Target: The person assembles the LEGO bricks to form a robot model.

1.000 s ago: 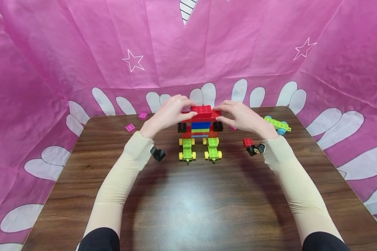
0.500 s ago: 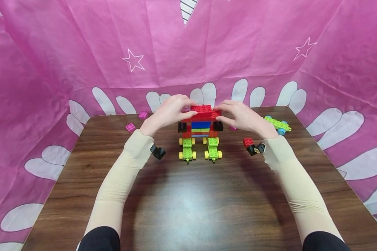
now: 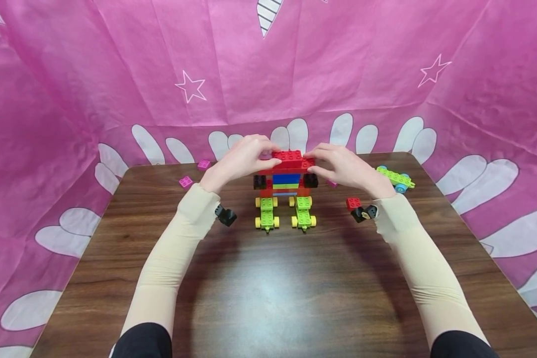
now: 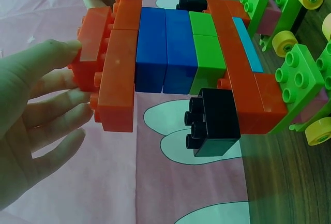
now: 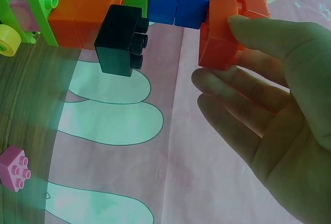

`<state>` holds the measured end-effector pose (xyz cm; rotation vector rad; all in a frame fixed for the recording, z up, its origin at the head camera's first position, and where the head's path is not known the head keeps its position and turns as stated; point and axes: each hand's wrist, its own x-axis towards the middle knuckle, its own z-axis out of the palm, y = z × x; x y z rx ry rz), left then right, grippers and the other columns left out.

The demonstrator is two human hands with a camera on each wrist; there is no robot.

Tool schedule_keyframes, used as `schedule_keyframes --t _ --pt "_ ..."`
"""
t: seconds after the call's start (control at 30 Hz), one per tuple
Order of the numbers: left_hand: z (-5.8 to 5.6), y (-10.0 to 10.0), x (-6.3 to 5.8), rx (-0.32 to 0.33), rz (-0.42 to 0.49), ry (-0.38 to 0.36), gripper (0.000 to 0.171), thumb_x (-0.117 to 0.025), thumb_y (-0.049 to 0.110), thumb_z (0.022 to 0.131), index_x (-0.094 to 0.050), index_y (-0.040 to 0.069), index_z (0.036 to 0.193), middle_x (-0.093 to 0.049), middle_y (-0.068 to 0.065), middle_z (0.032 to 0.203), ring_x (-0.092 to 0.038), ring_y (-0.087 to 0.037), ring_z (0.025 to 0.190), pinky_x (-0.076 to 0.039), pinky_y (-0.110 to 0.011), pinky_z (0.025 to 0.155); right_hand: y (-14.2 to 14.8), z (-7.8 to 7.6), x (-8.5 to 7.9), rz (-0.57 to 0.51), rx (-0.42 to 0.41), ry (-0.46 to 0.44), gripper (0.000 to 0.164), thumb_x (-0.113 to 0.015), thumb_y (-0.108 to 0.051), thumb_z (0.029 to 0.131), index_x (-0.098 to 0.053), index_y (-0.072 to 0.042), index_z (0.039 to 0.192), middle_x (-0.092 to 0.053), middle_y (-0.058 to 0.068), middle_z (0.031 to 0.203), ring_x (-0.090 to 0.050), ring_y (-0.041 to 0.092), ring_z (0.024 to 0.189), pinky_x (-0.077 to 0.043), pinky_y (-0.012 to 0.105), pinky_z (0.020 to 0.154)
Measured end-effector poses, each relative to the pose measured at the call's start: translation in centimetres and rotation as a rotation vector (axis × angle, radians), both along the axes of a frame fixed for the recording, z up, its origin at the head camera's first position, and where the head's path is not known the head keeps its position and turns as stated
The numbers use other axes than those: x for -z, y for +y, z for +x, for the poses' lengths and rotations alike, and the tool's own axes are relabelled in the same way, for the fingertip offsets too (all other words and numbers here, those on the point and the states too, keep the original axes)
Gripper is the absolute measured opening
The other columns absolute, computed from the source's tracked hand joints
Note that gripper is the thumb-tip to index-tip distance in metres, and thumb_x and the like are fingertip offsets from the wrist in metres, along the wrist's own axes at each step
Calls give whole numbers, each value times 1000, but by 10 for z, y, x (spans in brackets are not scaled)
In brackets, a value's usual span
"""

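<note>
A toy brick figure stands upright at the table's back middle. Its top red brick (image 3: 289,156) sits on a wider red brick layer (image 4: 119,74). Below come blue bricks (image 3: 286,179), a lime layer, and more red bricks flanked by black bricks (image 4: 220,123). Two lime wheeled bases (image 3: 267,219) with yellow wheels form the bottom. My left hand (image 3: 246,159) pinches the top red brick, thumb on its near face, several fingers spread behind. Across from it, my right hand (image 3: 340,164) pinches the right end of the wider red layer with thumb and forefinger; its other fingers extend loosely.
Two pink bricks (image 3: 185,182) lie back left on the wooden table (image 3: 268,278). At the right are a small red brick (image 3: 353,203) and a lime wheeled base with blue wheels (image 3: 394,176). Another pink brick (image 5: 14,168) lies near the figure. A pink patterned cloth (image 3: 232,64) surrounds the table.
</note>
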<state>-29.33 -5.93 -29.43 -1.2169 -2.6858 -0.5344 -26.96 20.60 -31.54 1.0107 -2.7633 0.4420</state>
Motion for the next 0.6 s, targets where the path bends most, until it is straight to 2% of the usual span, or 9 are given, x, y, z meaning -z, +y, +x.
schedule_keyframes --t 0.17,0.4,0.6 --pt "0 0 0 8 -10 11 32 -64 32 88 -68 17 115 -64 -3 88 -53 -19 80 -42 -28 68 -1 0 0 0 0 2 38 -69 -27 85 -63 -13 120 -65 2 105 -60 15 89 -54 34 81" --pt "3 0 -1 19 -32 46 34 -65 34 87 -67 16 116 -65 -2 96 -55 -18 87 -45 -29 77 -1 0 -1 -1 -11 12 37 -68 -27 85 -63 -12 119 -65 2 104 -60 15 89 -54 34 81" --pt "5 0 0 -16 -58 52 36 -63 35 89 -66 15 118 -65 -4 100 -55 -18 89 -47 -30 77 -1 0 0 -1 -7 2 37 -68 -27 85 -62 -13 120 -65 2 105 -61 16 90 -54 35 82"
